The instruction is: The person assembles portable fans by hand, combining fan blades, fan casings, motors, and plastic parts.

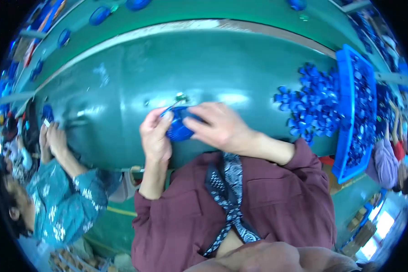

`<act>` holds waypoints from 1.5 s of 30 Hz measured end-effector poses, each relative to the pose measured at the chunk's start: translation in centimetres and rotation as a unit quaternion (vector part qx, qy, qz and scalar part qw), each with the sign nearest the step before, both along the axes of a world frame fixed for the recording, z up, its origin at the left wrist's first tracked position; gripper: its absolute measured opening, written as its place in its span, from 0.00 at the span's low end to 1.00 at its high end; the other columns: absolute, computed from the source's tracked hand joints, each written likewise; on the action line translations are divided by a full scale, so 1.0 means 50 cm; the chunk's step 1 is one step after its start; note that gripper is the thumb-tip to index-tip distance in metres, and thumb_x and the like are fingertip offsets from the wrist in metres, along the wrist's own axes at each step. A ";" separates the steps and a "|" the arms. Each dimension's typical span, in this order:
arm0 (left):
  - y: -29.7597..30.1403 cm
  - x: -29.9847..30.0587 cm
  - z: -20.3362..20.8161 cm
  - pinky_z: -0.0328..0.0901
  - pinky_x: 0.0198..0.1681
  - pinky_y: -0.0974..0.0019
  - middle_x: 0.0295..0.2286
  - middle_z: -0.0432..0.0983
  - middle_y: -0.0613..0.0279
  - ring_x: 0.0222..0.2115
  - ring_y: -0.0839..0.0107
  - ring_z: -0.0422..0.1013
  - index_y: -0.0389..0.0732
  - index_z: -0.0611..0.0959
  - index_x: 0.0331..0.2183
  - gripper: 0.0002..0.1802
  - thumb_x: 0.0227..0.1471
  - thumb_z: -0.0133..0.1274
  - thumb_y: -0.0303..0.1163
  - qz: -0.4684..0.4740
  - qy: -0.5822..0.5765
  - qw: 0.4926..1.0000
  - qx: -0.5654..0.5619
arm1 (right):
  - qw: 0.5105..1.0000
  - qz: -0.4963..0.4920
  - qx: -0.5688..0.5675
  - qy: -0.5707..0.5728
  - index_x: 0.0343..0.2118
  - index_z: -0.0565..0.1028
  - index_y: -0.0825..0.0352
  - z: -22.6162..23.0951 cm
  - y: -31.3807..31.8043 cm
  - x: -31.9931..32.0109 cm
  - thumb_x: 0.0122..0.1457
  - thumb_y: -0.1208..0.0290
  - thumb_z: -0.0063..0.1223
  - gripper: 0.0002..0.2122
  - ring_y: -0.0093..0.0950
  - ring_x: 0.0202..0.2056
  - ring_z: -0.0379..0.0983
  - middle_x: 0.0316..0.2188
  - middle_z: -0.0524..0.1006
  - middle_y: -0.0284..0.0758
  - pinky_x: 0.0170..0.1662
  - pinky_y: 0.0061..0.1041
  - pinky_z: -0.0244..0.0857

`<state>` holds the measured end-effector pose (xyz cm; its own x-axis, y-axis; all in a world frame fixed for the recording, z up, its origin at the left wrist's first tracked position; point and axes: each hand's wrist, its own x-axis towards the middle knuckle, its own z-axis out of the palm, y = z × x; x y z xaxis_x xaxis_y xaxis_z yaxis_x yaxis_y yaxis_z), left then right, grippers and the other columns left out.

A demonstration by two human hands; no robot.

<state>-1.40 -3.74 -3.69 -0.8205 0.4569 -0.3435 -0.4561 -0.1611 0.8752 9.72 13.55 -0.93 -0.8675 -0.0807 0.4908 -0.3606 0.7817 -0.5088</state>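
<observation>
A green work table (122, 81) curves across the view. At far left a co-worker's hands (52, 140) rest at its edge. The left hand (155, 136) and right hand (217, 127) pinch a round blue plastic part (179, 129) between them above the table edge, with what may be a small metal piece on top. A loose heap of blue parts (310, 104) lies beside a blue crate (347, 113).

maroon shirt (276, 199) | sleeves pushed up | blue patterned scarf (229, 190)

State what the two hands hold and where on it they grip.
Both hands share one round blue plastic part: the left hand pinches its left edge, the right hand covers its right and top side.
</observation>
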 end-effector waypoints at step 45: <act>-0.055 0.067 -0.023 0.62 0.45 0.57 0.43 0.71 0.50 0.44 0.53 0.68 0.30 0.76 0.46 0.27 0.46 0.61 0.36 -0.021 0.666 0.536 -0.519 | 0.960 -0.145 0.222 -0.095 0.36 0.75 0.66 0.029 0.390 -0.044 0.43 0.74 0.59 0.14 0.43 0.37 0.70 0.30 0.74 0.41 0.40 0.39 0.67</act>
